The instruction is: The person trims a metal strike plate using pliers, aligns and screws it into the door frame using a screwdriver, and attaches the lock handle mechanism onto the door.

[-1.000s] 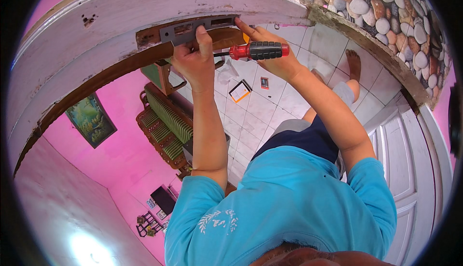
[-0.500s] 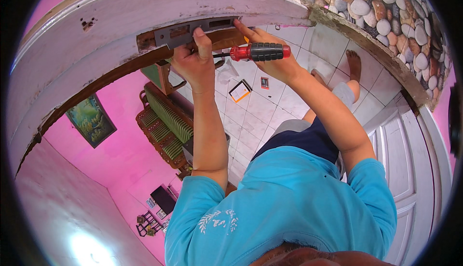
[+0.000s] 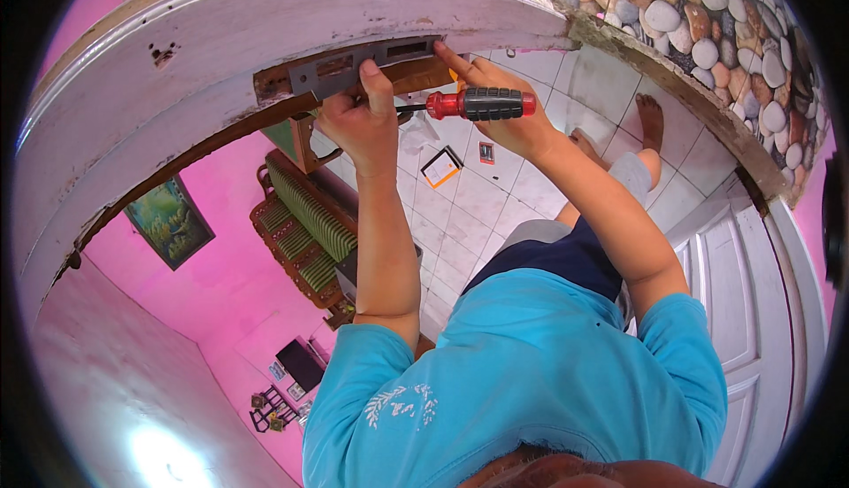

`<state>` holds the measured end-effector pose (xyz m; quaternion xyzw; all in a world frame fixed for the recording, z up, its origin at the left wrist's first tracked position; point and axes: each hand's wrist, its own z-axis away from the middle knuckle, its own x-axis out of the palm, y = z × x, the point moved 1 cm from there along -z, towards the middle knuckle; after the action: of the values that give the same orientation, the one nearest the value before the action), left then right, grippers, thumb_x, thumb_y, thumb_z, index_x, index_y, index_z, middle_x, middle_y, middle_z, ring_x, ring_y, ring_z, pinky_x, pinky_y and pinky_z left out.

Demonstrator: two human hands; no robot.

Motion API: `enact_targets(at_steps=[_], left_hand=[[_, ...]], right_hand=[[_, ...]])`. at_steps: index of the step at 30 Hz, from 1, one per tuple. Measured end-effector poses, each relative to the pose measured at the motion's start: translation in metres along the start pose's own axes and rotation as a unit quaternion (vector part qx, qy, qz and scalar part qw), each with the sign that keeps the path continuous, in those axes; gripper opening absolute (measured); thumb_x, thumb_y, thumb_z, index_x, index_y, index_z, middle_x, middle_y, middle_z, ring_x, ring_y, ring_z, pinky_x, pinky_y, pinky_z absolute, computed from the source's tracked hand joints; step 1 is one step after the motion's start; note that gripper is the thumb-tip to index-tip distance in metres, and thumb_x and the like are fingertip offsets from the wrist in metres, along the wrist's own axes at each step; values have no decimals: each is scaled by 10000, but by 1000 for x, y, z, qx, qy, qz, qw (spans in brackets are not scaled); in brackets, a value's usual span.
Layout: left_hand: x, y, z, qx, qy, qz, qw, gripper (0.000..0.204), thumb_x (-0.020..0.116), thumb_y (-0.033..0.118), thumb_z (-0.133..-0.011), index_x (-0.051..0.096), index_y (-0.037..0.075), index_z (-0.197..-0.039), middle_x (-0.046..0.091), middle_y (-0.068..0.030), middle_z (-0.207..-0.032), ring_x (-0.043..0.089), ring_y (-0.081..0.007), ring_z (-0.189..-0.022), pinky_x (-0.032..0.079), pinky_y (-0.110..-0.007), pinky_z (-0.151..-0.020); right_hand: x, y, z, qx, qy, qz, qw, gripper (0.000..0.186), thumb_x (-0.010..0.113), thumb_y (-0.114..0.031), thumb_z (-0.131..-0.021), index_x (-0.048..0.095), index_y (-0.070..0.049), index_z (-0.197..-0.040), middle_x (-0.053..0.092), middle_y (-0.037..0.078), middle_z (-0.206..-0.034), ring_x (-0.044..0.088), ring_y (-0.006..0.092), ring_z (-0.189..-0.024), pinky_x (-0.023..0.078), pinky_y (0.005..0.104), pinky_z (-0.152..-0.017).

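Observation:
A long grey metal lock plate [image 3: 371, 61] with rectangular slots lies along a cut recess in the white wooden door edge [image 3: 265, 37]. My left hand [image 3: 361, 121] is closed, its thumb pressed on the plate's middle. A screwdriver [image 3: 491, 104] with a red and black handle points its dark shaft into that hand, which seems to hold it; the tip is hidden. Reaching in from the right, my right hand [image 3: 513, 130] has its index finger stretched out, the fingertip on the plate's right end. The screwdriver handle covers part of this hand, so its other fingers show poorly.
On the white tiled floor below lie an orange-edged box [image 3: 440, 168], a small red and dark packet [image 3: 486, 153] and a clear plastic bag [image 3: 417, 137]. A bench with green striped cushions [image 3: 305, 214] stands left. A white panelled door [image 3: 734, 284] is at the right.
The plate and both hands sit slightly lower and further right in the picture. The screwdriver handle has shifted a little with them. The holds look the same.

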<state>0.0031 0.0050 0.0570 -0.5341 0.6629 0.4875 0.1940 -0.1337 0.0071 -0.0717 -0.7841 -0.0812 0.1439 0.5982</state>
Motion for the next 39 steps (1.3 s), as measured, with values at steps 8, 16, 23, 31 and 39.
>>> enact_targets(at_steps=[8, 16, 23, 31, 39], left_hand=[[1, -1, 0, 9, 13, 15, 1000, 291, 701, 259, -873, 643, -11, -781, 609, -11, -563, 516, -46, -532, 397, -223, -516], [1, 4, 12, 26, -35, -74, 996, 210, 644, 151, -901, 672, -48, -837, 696, -79, -755, 622, -115, -658, 487, -254, -606], [-5, -10, 30, 119, 21, -45, 992, 124, 643, 117, -867, 664, 1, -828, 653, -51, -660, 585, -127, -512, 455, -253, -505], [-58, -15, 64, 140, -36, -73, 987, 95, 658, 80, -844, 647, 9, -781, 617, -50, -620, 580, -127, -493, 450, -262, -478], [-73, -22, 85, 65, -87, -106, 988, 145, 656, 100, -846, 625, 49, -714, 560, -43, -558, 537, -170, -429, 426, -288, -444]], right_hand=[[1, 1, 2, 20, -30, 8, 999, 803, 650, 23, -753, 400, -210, -1479, 542, 69, -809, 580, 258, -723, 500, 356, -689], [-4, 5, 6, 13, -48, -5, 999, 805, 664, -36, -748, 390, -231, -1479, 519, 90, -811, 575, 295, -732, 489, 392, -660], [-14, 13, 14, -52, -72, 41, 995, 770, 631, 58, -742, 449, -187, -1449, 508, 102, -773, 572, 258, -692, 485, 356, -635], [-42, -23, -25, -106, -55, -49, 992, 684, 634, -24, -763, 510, -253, -1395, 570, 47, -842, 595, 228, -700, 493, 347, -632], [-12, -78, -52, -116, -14, -199, 973, 552, 584, 14, -806, 555, -151, -1331, 561, 49, -809, 561, 163, -698, 482, 299, -661]])
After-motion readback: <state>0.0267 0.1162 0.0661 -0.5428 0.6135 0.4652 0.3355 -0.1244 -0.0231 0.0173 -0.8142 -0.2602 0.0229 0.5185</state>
